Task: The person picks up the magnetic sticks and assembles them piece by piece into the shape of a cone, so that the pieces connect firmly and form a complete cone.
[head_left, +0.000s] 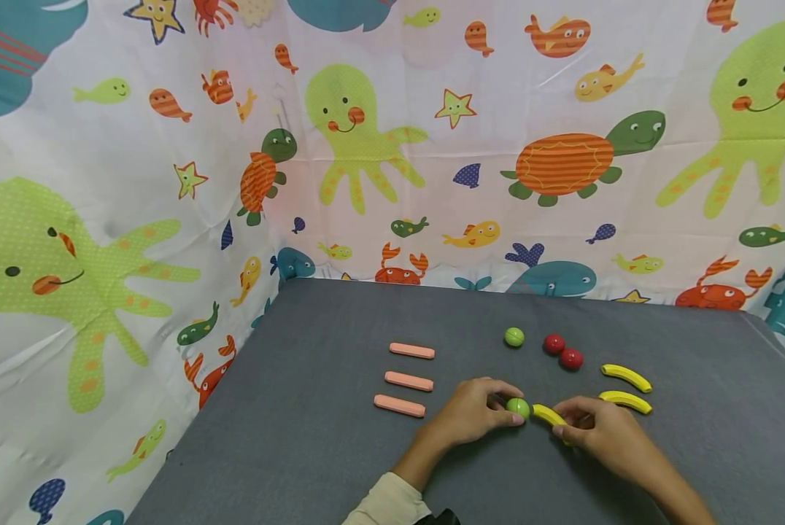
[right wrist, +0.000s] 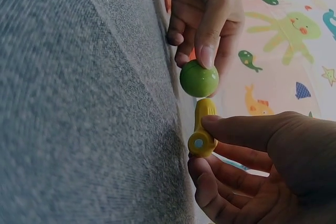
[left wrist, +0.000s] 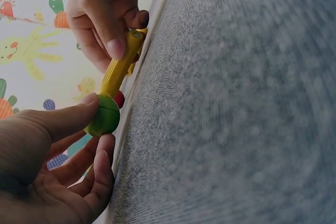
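A green ball [head_left: 517,407] is pinched between the thumb and fingers of the left hand [head_left: 473,413], low over the grey table [head_left: 314,437] near its front edge. Just beside it, a yellow banana [head_left: 550,416] is held by the right hand [head_left: 599,430], with the thumb and fingertips curled round its far end; its near tip is brought up against the ball (whether the two actually touch cannot be told from the head view, though the wrist views show them very close). Three pink bars [head_left: 411,379] are laid in a column to the left. Further back, a second green ball [head_left: 513,337] and two red balls [head_left: 562,351] are seen, with two more yellow bananas [head_left: 626,388] to the right.
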The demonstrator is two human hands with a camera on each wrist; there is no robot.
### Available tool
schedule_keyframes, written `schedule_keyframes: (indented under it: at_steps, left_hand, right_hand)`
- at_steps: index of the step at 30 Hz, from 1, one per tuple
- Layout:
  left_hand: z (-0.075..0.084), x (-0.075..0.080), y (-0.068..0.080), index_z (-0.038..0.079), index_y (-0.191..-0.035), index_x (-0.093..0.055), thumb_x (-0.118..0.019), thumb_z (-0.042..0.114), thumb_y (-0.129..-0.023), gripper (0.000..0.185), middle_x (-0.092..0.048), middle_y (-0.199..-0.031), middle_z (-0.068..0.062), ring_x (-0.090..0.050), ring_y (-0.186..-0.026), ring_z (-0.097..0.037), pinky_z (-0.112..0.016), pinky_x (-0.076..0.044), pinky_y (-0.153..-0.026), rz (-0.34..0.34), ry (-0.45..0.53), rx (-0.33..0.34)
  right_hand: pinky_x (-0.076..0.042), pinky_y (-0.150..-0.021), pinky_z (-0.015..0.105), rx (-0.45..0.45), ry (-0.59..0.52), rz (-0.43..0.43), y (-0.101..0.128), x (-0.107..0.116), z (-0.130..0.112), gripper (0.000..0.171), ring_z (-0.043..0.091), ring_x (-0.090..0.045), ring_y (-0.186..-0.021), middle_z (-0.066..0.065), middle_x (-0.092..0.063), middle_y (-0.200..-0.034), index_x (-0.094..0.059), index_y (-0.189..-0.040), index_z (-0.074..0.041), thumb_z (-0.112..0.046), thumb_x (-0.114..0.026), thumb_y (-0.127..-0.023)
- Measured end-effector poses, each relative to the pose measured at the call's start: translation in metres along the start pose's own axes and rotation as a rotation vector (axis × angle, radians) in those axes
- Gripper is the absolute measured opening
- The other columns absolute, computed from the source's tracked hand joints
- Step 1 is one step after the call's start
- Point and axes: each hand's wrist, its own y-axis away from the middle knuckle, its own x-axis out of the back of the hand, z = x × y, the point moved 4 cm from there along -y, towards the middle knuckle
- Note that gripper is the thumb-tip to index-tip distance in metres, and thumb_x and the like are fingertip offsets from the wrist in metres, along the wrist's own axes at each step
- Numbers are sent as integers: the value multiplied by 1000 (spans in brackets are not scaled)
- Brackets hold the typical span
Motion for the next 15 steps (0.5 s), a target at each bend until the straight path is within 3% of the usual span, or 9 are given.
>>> schedule_keyframes:
  at_steps: [15]
  left_hand:
    - [1, -1, 0, 12, -125, -78, -85, 20, -93, 34, -73, -111, 9, -62, -83, 6, -16, -52, -74, -3, -8, -6]
  right_hand:
    - [-47, -60, 27, -49, 0, -42, -2, -5, -1, 28, 14, -60, -76, -3, -66, -86, -76, -113, -8, -24, -85, -91]
